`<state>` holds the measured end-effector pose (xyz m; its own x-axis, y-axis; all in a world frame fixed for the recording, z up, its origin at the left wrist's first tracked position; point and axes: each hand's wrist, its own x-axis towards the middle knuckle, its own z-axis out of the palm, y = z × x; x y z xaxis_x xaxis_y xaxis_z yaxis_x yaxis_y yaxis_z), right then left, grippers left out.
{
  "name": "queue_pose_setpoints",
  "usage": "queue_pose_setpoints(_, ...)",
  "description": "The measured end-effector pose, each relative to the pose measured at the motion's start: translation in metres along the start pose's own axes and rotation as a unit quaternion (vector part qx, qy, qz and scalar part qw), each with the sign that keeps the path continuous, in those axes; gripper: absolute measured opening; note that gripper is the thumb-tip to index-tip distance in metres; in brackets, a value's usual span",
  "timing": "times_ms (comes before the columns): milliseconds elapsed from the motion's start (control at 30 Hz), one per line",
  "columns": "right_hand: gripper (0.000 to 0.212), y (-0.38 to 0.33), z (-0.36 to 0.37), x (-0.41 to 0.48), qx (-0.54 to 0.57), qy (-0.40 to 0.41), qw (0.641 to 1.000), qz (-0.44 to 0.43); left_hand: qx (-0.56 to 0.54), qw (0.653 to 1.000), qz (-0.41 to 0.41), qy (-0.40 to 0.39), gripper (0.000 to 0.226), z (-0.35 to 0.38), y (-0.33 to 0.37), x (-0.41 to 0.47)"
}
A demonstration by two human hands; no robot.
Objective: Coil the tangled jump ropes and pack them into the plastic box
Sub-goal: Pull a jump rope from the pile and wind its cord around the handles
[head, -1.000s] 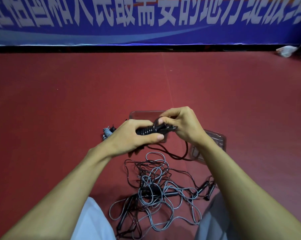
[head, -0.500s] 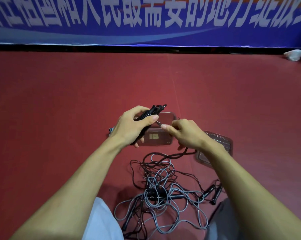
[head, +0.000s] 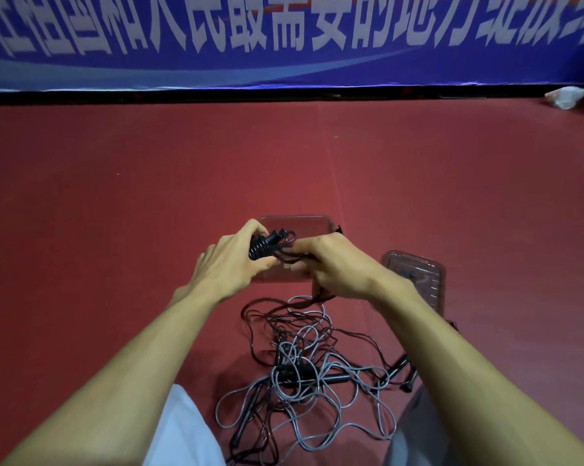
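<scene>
I see both bare forearms reaching forward and converging over the red floor [head: 115,196], wrists nearly level, hands meeting in front of me.

Beyond the fingers lies the clear plastic box [head: 297,222], open side up, its far rim showing past the knuckles. Its lid [head: 418,274] rests just outboard of my right wrist, tilted a little.

Nearer me than the fingers, between my knees, sprawls the tangled heap of jump ropes [head: 304,381]: grey and black cords looped over each other, with dark handles lying among them at mixed angles.

My left hand [head: 230,267] is curled round a pair of black ribbed handles [head: 267,245], fingers clamped on them with the thumb pressed underneath. The long axis of the handles runs from my left palm up and rightward, their cord ends pointing toward the right-hand fingertips and the box.

My right hand [head: 337,267] is palm down, fingers drawn together in a pinch on the black cord [head: 283,304] right beside the handle ends. The cord drops under that hand into the heap. I think several strands are gathered in the pinch, though motion blur hides the count.
</scene>
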<state>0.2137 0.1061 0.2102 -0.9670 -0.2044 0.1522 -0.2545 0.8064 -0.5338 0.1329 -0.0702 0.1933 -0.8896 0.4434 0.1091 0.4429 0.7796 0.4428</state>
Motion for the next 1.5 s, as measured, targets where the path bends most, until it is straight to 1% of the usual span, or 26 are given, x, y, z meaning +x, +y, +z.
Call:
queue_pose_setpoints(67, 0.006, 0.002, 0.002, 0.002, -0.014, -0.006, 1.0, -0.008, 0.035, 0.999, 0.015, -0.021, 0.035, 0.002, 0.002, -0.001)
queue_pose_setpoints(133, 0.015, 0.003, 0.003, 0.002, -0.04, -0.008, 0.999, -0.004, 0.074, 0.995, 0.031, -0.061, 0.036, 0.004, 0.005, -0.002)
queue_pose_setpoints(200, 0.009, 0.002, 0.003, -0.001, -0.074, -0.01, 0.997, 0.001, 0.107, 0.988, 0.051, -0.097, 0.034, 0.005, 0.009, -0.004)
queue_pose_setpoints(233, 0.005, 0.0, 0.001, -0.003, -0.091, -0.005, 0.996, 0.005, 0.119, 0.985, 0.064, -0.105, 0.033, 0.005, 0.011, -0.004)
queue_pose_setpoints(300, 0.008, -0.002, -0.005, -0.006, -0.105, 0.025, 0.994, 0.018, 0.142, 0.98, 0.093, -0.108, 0.034, 0.003, 0.015, -0.005)
queue_pose_setpoints(400, 0.017, -0.002, -0.015, -0.01, -0.095, 0.087, 0.991, 0.045, 0.182, 0.968, 0.128, -0.113, 0.053, 0.0, 0.021, -0.01)
queue_pose_setpoints(467, 0.026, -0.001, -0.019, -0.01, -0.083, 0.098, 0.989, 0.068, 0.204, 0.962, 0.149, -0.106, 0.058, -0.001, 0.024, -0.014)
queue_pose_setpoints(533, 0.03, 0.003, -0.019, -0.01, -0.068, 0.097, 0.989, 0.085, 0.207, 0.961, 0.161, -0.091, 0.053, -0.003, 0.026, -0.016)
queue_pose_setpoints(633, 0.026, 0.012, -0.018, -0.008, -0.051, 0.082, 0.993, 0.074, 0.187, 0.96, 0.186, -0.09, 0.029, -0.008, 0.029, -0.019)
queue_pose_setpoints(667, 0.023, 0.015, -0.016, -0.007, -0.056, 0.066, 0.995, 0.051, 0.18, 0.959, 0.197, -0.099, 0.023, -0.009, 0.03, -0.02)
queue_pose_setpoints(767, 0.019, 0.02, -0.012, -0.005, -0.065, 0.024, 0.998, -0.01, 0.131, 0.955, 0.219, -0.148, 0.029, -0.015, 0.026, -0.02)
queue_pose_setpoints(800, 0.018, 0.021, -0.011, -0.003, -0.052, 0.025, 0.998, -0.021, 0.087, 0.958, 0.22, -0.163, 0.031, -0.017, 0.023, -0.02)
queue_pose_setpoints(867, 0.024, 0.019, -0.011, -0.001, -0.032, 0.053, 0.997, -0.042, -0.064, 0.959, 0.215, -0.173, 0.031, -0.021, 0.019, -0.019)
queue_pose_setpoints(900, 0.026, 0.018, -0.011, 0.0, -0.028, 0.07, 0.996, -0.046, -0.147, 0.953, 0.207, -0.166, 0.029, -0.023, 0.02, -0.019)
queue_pose_setpoints(967, 0.017, 0.014, -0.011, 0.004, -0.017, 0.09, 0.995, -0.034, -0.276, 0.933, 0.18, -0.145, 0.029, -0.026, 0.021, -0.019)
queue_pose_setpoints(1033, 0.029, 0.009, -0.009, 0.009, -0.003, 0.109, 0.994, -0.026, -0.352, 0.917, 0.138, -0.128, 0.029, -0.027, 0.024, -0.017)
queue_pose_setpoints(1067, 0.032, 0.006, -0.008, 0.01, 0.008, 0.112, 0.993, -0.025, -0.378, 0.91, 0.116, -0.122, 0.033, -0.027, 0.025, -0.016)
queue_pose_setpoints(1100, 0.032, 0.002, -0.006, 0.01, 0.018, 0.11, 0.993, -0.028, -0.396, 0.906, 0.095, -0.117, 0.04, -0.027, 0.026, -0.015)
queue_pose_setpoints(1167, 0.024, 0.0, -0.003, 0.01, 0.026, 0.104, 0.994, -0.029, -0.409, 0.902, 0.068, -0.121, 0.054, -0.026, 0.028, -0.013)
queue_pose_setpoints(1200, 0.022, -0.001, -0.003, 0.011, 0.023, 0.101, 0.994, -0.018, -0.41, 0.901, 0.063, -0.125, 0.056, -0.026, 0.029, -0.012)
queue_pose_setpoints(1267, 0.02, 0.0, -0.002, 0.011, 0.013, 0.087, 0.996, 0.023, -0.414, 0.9, 0.052, -0.126, 0.045, -0.026, 0.031, -0.012)
queue_pose_setpoints(1333, 0.028, 0.002, -0.003, 0.012, 0.017, 0.063, 0.995, 0.081, -0.403, 0.908, 0.035, -0.113, 0.028, -0.024, 0.031, -0.011)
queue_pose_setpoints(1367, 0.029, 0.004, -0.003, 0.013, 0.041, 0.049, 0.992, 0.109, -0.39, 0.914, 0.024, -0.106, 0.022, -0.023, 0.031, -0.01)
queue_pose_setpoints(1433, 0.024, 0.008, 0.0, 0.014, 0.105, 0.018, 0.981, 0.159, -0.365, 0.926, 0.004, -0.094, 0.019, -0.019, 0.031, -0.01)
queue_pose_setpoints(1500, 0.017, 0.013, 0.005, 0.017, 0.152, 0.001, 0.969, 0.193, -0.341, 0.936, -0.012, -0.081, 0.021, -0.015, 0.031, -0.008)
